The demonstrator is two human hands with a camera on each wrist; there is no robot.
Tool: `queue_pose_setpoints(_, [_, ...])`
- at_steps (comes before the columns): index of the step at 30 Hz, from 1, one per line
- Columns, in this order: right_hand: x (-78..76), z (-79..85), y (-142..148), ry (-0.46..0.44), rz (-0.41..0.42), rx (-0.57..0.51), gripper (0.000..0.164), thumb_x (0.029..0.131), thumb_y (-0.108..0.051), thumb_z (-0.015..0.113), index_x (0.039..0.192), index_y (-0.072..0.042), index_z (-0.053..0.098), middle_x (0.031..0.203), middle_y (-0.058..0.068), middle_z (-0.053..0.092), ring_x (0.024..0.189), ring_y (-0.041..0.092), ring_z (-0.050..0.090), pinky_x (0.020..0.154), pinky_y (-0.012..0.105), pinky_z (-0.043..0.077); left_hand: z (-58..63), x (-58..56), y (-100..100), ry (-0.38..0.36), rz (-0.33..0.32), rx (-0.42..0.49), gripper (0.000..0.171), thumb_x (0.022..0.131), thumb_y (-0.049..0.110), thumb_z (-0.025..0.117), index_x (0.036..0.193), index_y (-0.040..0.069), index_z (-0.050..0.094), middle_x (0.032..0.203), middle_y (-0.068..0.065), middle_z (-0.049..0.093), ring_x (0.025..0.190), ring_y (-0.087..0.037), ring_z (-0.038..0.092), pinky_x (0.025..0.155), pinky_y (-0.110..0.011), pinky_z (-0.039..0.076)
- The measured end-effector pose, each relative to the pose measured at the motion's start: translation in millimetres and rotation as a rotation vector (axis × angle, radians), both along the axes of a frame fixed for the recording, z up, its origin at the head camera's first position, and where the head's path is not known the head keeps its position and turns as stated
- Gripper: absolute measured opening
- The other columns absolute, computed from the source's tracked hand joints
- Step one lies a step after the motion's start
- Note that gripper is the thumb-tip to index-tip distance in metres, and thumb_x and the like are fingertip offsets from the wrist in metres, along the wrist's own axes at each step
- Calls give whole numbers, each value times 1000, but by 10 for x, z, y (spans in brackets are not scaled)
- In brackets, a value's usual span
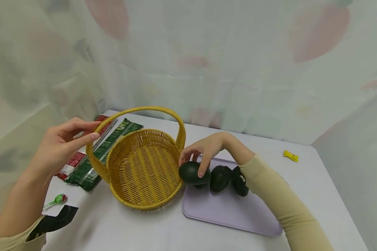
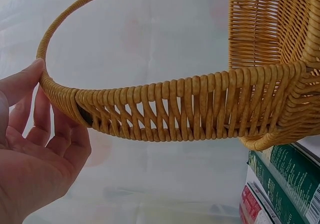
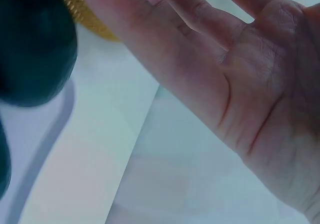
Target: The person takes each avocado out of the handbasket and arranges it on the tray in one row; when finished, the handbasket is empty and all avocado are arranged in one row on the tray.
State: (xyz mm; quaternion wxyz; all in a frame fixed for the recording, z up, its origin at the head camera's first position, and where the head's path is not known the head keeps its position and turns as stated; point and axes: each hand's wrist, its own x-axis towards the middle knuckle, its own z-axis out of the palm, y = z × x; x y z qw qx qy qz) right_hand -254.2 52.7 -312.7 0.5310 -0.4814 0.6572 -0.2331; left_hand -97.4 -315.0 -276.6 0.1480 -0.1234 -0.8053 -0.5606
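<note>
A yellow wicker basket (image 1: pixel 147 174) with a tall arched handle (image 1: pixel 141 108) stands at the centre of the head view, nothing inside it. My left hand (image 1: pixel 63 144) pinches the left side of that handle between thumb and fingers; the left wrist view shows the thumb on the woven rim. At the basket's right edge, my right hand (image 1: pixel 207 150) grips a dark green avocado (image 1: pixel 191 173) from above, over the tray's left side. Several more dark avocados (image 1: pixel 219 179) lie on the lilac tray (image 1: pixel 232 212), some partly hidden by the right forearm.
Behind the basket's left side lie a green packet (image 1: pixel 113 146) and a red-and-white packet (image 1: pixel 76 158). A lollipop (image 1: pixel 60 199) with a green stick rests at the left. On the far right of the table sits a small yellow wrapped candy (image 1: pixel 290 156). A patterned curtain (image 1: pixel 207 69) hangs behind.
</note>
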Motion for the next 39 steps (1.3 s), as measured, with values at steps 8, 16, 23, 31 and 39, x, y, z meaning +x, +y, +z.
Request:
queue_pose_setpoints(8, [-37,0,407,40,-73,-23,57,80,-21,80,130,-24,53,127,7,52,112,25,55,83,41,54,-14,-9,-6,-2,1,-4,27,89,-11,62,115,-5,66,104,-4,64,92,-10,60,74,-11,51])
queue_pose_setpoints(16, [-8,6,774,65,-119,-7,58,81,-24,79,132,-26,50,131,2,50,119,26,51,87,44,50,-1,-1,4,9,-31,31,26,89,-11,62,115,-8,64,103,-9,61,93,-10,60,72,-11,50])
queue_pose_setpoints(23, [51,-17,1111,76,-185,-32,56,81,-23,78,130,-22,51,130,2,52,120,26,49,96,43,46,-34,-11,-9,9,-64,131,27,88,-15,60,114,-8,66,105,-5,64,93,-11,59,71,-11,51])
queue_pose_setpoints(31, [115,-95,1483,75,-253,-49,57,81,-22,77,132,-20,51,129,3,54,117,27,51,102,43,41,-58,-24,-21,16,-27,103,28,88,-16,60,114,-6,66,105,-3,63,93,-10,59,70,-10,49])
queue_pose_setpoints(39, [211,-203,1814,88,-322,-81,57,83,-19,76,133,-17,50,129,3,55,113,28,54,102,41,39,-62,-25,-15,24,-57,155,28,87,-18,59,112,-8,66,106,-5,63,92,-11,59,71,-10,50])
